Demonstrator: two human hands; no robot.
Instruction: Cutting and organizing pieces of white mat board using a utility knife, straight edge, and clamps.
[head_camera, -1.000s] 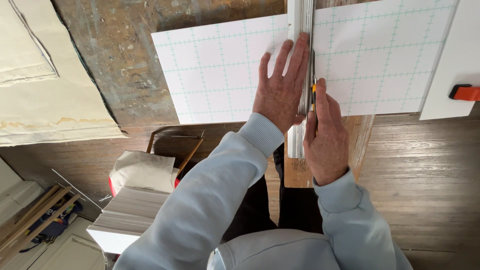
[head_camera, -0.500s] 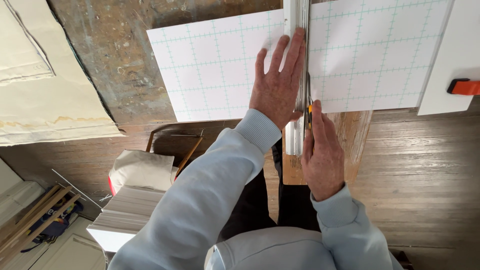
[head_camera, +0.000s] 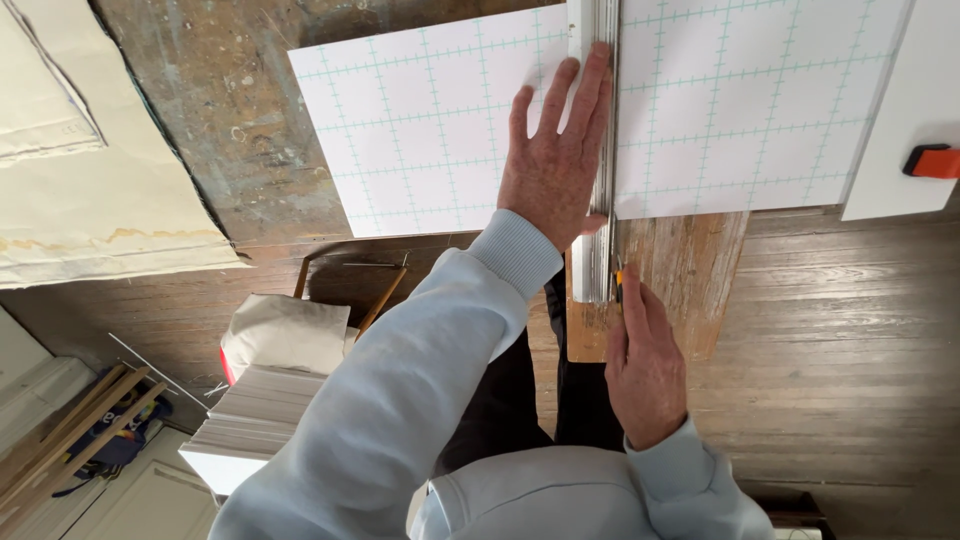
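Head view: left hand (head_camera: 553, 165) spread flat, pinning straightedge (head_camera: 594, 150) against gridded board (head_camera: 430, 130); right hand (head_camera: 645, 365) at 6 o'clock, closed on cutter (head_camera: 619, 280) hugging its edge.

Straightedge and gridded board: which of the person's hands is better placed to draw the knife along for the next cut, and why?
Probably the right hand: it grips the orange-tipped knife beside the metal straightedge. The left hand lies flat, pinning the straightedge onto the gridded board.

We note a dark plank floor (head_camera: 850, 330), a worn mottled tabletop (head_camera: 230, 130), a stack of white boards (head_camera: 255, 420) near left, and wooden strips (head_camera: 70, 430).
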